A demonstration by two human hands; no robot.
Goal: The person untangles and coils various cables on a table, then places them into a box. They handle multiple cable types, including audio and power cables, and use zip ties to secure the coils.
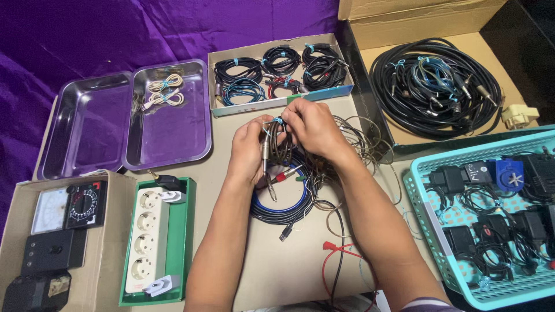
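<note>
Purple cloth lies behind a brown bench. Both hands, left hand (250,151) and right hand (312,128), pinch one small dark cable coil (278,145) with a blue tie, above the bench's middle. Two steel trays (92,124) sit at the back left; one holds two white cords (164,91). One teal basket (430,216) holds black chargers (491,231).

Lit brightly and evenly from above, with soft short shadows under both forearms and beneath the hands (289,138). Mild glare on the steel trays (124,118), which mirror the purple cloth (87,34); deep shade at the top right corner and inside the dark meter box (52,242). Sharp across the middle, slightly stretched toward the edges, with faint softness on the fingers.
</note>
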